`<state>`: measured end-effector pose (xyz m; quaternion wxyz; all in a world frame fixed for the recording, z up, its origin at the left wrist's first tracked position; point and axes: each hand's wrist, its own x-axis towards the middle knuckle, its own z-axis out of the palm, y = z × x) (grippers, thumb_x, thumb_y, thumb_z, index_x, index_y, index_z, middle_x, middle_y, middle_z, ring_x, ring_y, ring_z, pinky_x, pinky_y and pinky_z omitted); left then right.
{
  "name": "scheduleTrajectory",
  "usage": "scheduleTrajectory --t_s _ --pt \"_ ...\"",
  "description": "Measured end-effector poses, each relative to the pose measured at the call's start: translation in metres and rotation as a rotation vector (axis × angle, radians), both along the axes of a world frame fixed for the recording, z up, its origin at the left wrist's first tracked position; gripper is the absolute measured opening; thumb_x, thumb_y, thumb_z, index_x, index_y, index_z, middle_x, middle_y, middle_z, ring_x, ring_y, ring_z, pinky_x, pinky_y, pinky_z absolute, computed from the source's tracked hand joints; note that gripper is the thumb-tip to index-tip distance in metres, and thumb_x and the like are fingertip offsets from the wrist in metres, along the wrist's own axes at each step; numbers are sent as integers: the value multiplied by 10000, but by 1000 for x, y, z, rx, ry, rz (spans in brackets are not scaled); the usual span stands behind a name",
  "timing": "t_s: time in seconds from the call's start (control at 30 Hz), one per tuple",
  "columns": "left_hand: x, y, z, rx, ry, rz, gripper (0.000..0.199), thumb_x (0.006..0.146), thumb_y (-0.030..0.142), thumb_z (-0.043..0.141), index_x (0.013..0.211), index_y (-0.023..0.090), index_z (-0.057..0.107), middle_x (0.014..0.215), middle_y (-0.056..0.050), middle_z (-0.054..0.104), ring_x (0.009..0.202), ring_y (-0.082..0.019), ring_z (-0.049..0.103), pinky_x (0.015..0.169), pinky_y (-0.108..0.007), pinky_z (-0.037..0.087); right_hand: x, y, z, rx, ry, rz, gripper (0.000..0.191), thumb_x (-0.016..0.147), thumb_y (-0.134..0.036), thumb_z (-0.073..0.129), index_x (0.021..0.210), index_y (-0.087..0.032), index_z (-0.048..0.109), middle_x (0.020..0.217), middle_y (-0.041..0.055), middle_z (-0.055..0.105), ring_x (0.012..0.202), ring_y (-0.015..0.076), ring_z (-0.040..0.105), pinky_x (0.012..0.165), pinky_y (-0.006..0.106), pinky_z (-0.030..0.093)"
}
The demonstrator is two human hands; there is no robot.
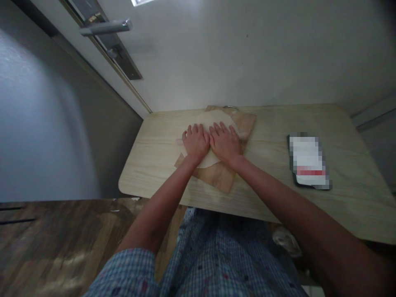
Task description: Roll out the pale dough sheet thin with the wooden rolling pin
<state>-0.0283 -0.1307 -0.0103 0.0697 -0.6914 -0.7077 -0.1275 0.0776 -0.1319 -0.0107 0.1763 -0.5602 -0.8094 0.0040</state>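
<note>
A thin, pale sheet that looks like rolled-out dough [206, 161] lies roughly round over a brown wooden cutting board [216, 177]. The board rests at an angle on the table. My left hand [196, 142] lies palm down on the sheet, fingers stretched out and slightly apart. Beside it, thumb side against thumb side, my right hand [225, 142] is also flat on the sheet with its fingers spread. Neither hand grasps anything. Much of the sheet's middle is hidden beneath my palms, and its edge overhangs the board at the left.
The light wood table [266, 123] stands against a white door with a metal handle [107, 27]. On the table at the right lies a blurred-out phone-like object [307, 161] with a dark rim. A grey panel [40, 136] is at the left, above a wooden floor [62, 247].
</note>
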Motion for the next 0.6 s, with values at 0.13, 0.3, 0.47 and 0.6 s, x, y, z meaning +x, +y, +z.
scheduleTrajectory --t_s 0.13,0.3,0.47,0.6 --pt "0 6 -1 -32 -23 3 418 861 282 232 1208 174 437 1246 -100 480 1183 -235 369 955 -401 252 0 4 1 -31 -15 0 437 883 -281 204 1226 -154 444 1301 85 430 1225 219 311 989 443 196" --pt "1 26 3 -61 -49 22 418 865 289 230 1234 198 403 1246 -87 483 1183 -224 370 954 -376 267 -2 24 1 -62 -32 -29 439 888 -293 196 1251 -162 407 1289 97 438 1197 231 346 975 447 218" --pt "2 57 9 -101 -118 56 418 883 303 195 1255 200 355 1156 -85 543 1130 -210 419 916 -344 323 -8 57 2 -38 -21 -65 461 895 -317 169 1243 -142 417 1247 126 474 1161 258 384 904 424 319" --pt "1 84 9 -133 -159 48 402 896 322 167 1201 201 400 1062 -88 575 1056 -211 480 862 -341 366 -11 83 7 -46 -28 -58 454 891 -293 179 1112 -94 523 1117 158 557 1056 274 468 847 422 354"
